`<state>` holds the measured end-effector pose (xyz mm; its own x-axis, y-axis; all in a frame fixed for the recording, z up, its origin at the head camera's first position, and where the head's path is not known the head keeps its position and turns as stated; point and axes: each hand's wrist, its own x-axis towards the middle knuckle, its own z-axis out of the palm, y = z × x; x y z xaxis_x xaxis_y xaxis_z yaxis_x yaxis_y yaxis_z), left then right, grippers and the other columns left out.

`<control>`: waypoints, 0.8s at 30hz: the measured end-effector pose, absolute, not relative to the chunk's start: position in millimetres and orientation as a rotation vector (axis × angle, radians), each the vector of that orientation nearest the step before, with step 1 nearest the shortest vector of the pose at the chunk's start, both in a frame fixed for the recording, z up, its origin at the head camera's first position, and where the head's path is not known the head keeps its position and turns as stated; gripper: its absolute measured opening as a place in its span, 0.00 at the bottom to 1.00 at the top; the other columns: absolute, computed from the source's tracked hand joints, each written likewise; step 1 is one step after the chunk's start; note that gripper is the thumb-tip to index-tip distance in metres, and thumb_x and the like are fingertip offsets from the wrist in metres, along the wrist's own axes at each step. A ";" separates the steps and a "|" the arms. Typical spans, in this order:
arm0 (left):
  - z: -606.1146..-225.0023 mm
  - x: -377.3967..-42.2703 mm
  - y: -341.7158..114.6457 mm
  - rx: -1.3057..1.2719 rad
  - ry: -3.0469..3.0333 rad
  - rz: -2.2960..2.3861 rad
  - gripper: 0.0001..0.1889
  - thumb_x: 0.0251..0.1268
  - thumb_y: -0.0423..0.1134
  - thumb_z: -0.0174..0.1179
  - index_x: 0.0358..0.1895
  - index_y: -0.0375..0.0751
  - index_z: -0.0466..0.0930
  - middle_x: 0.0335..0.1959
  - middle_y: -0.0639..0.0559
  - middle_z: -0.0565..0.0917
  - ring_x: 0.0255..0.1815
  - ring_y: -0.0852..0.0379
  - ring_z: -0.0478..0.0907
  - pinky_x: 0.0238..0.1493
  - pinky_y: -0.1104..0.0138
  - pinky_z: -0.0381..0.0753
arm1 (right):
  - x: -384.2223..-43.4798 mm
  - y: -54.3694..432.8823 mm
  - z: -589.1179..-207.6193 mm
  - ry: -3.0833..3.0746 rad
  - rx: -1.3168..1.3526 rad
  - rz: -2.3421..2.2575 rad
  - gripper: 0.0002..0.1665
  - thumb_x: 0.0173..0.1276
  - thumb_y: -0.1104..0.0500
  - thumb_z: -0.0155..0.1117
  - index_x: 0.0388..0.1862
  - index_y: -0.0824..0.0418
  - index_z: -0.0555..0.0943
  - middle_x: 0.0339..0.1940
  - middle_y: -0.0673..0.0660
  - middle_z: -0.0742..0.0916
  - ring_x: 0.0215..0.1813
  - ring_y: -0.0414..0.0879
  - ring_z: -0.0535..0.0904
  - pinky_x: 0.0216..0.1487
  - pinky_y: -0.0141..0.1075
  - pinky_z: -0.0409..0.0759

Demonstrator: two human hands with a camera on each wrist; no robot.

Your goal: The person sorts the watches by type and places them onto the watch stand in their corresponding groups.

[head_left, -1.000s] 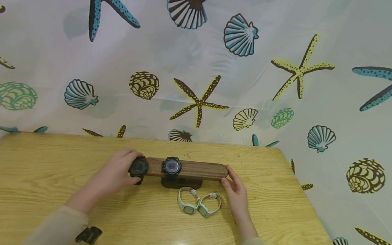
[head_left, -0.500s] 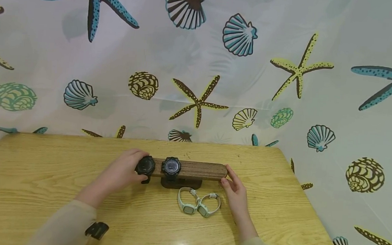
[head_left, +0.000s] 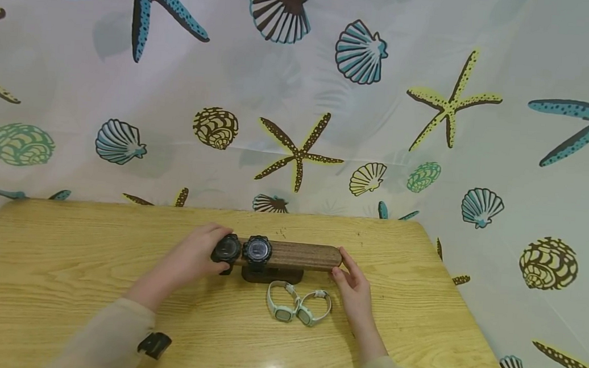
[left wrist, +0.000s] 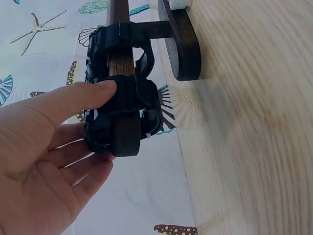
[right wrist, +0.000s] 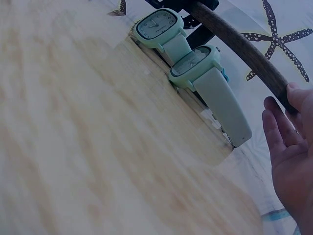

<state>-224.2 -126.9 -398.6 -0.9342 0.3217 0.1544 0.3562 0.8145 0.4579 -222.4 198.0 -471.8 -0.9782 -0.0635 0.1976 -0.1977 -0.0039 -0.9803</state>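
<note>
A dark wooden watch stand [head_left: 305, 255] with a horizontal bar stands on the table. My left hand [head_left: 194, 259] grips a black watch [head_left: 227, 248] looped round the bar's left end; in the left wrist view the thumb lies on its strap [left wrist: 122, 95]. Just to its right, a second black watch [head_left: 257, 250] sits round the bar. At the bar's right end my right hand [head_left: 356, 291] pinches the rounded tip between thumb and fingers, as the right wrist view [right wrist: 293, 147] also shows.
Two pale green watches [head_left: 282, 314] [head_left: 307, 316] with closed straps lie on the wooden table [head_left: 87, 283] in front of the stand's base [head_left: 272, 276]. A white cloth [head_left: 301, 93] printed with shells and starfish hangs behind and to the right.
My left hand has slid the black watch rightward along the bar, from its left end to close beside the other black watch. The right hand has stayed at the bar's right tip.
</note>
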 end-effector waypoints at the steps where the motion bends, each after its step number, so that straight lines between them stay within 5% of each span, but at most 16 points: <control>1: -398.4 -224.0 -126.0 -0.543 -2.929 -0.753 0.36 0.49 0.34 0.74 0.62 0.26 0.69 0.56 0.33 0.74 0.56 0.36 0.72 0.56 0.46 0.75 | -222.4 198.0 -471.8 -2.145 0.283 2.145 0.29 0.73 0.65 0.54 0.72 0.62 0.64 0.72 0.59 0.66 0.61 0.44 0.74 0.61 0.41 0.74; 24: -403.5 -222.6 -116.8 -0.556 -2.875 -0.681 0.37 0.48 0.37 0.75 0.63 0.29 0.70 0.57 0.35 0.75 0.57 0.37 0.72 0.58 0.46 0.73 | -221.9 197.6 -470.7 -2.163 0.248 2.138 0.29 0.73 0.65 0.54 0.72 0.62 0.64 0.72 0.59 0.66 0.63 0.48 0.73 0.62 0.45 0.73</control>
<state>-222.6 -116.8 -403.5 -0.9227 0.3218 0.2122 0.3828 0.8296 0.4066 -221.9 197.6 -470.7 -0.9828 -0.0517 0.1774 -0.1780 0.0070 -0.9840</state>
